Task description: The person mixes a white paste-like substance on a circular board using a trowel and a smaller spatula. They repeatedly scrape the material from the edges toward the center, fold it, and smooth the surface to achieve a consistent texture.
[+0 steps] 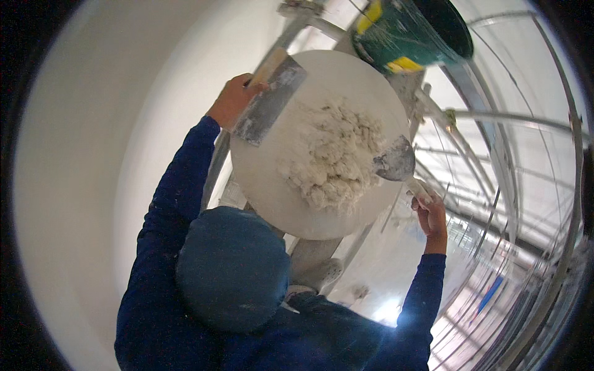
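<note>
Left hand (232, 99) has its fingers clamped on a flat steel trowel (269, 102) lying on the round white board (266, 179); right hand (431, 213) grips a putty knife (396, 162) touching the plaster heap (334, 154) mid-board

Lumpy, matt white plaster (334, 154) heaps on a smooth round board (272, 185). The flat trowel (269, 102) and pointed trowel (394, 162) look like dull, smeared metal

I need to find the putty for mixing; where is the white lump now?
In the head view, the white lump lies on the round white board, between the flat trowel and the rounded trowel blade.
</note>
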Tool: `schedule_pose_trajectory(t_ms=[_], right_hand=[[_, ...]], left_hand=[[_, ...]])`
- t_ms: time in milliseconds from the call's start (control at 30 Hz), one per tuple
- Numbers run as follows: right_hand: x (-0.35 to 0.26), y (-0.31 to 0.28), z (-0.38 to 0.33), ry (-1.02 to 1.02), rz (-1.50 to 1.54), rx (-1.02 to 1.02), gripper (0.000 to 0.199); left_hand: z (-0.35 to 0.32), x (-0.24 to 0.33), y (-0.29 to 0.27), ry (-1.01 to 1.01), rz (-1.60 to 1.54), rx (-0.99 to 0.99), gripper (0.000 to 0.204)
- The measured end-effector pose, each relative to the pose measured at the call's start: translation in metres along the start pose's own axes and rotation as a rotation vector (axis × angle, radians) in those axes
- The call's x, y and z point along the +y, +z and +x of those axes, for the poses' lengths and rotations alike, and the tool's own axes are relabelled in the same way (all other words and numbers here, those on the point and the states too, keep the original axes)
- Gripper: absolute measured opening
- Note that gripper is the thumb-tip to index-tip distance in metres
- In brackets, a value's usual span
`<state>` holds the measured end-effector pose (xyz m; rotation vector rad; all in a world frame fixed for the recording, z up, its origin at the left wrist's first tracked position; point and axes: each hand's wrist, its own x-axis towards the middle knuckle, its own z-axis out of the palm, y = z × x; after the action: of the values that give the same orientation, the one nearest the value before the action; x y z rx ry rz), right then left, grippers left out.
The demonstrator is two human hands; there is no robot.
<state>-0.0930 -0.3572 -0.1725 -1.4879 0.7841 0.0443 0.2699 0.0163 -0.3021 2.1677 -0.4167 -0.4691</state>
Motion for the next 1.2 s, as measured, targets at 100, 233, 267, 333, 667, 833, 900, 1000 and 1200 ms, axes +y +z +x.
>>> schedule_pose_trajectory(t_ms=[100,233,267,333,667,833,900,1000,1200], right_hand=[[0.074,-0.045,-0.038,0.083,0.355,0.045,0.047],[0.169,-0.072,-0.074,0.348,0.548,0.221,0.041],[0.184,-0.070,-0.084,0.352,0.514,0.239,0.042],[0.207,-0.045,-0.084,0.352,0.443,0.246,0.043],[0.281,0.016,-0.063,0.319,0.568,0.676,0.050],[0.266,0.033,-0.038,0.280,0.794,0.830,0.052],[0.264,0.034,-0.040,0.269,0.817,0.847,0.054],[0.261,0.033,-0.034,0.341,0.811,0.916,0.058],[0.344,-0.042,-0.075,0.233,-0.104,1.118,0.040]], left_hand=[[0.015,-0.008,0.019,0.093,0.142,0.075,0.054],[0.021,-0.006,0.032,0.060,0.174,0.049,0.049],[0.019,-0.003,0.035,0.024,0.147,0.055,0.048],[0.023,-0.016,0.028,0.092,0.250,0.081,0.047],[0.067,0.109,-0.020,0.494,0.068,-0.017,0.040],[0.127,0.259,-0.008,0.287,-0.161,-0.371,0.075],[0.159,0.285,0.020,0.174,-0.319,-0.380,0.100],[0.176,0.307,0.050,0.044,-0.460,-0.364,0.104],[0.214,0.310,0.119,-0.044,-0.871,-0.320,0.073]])
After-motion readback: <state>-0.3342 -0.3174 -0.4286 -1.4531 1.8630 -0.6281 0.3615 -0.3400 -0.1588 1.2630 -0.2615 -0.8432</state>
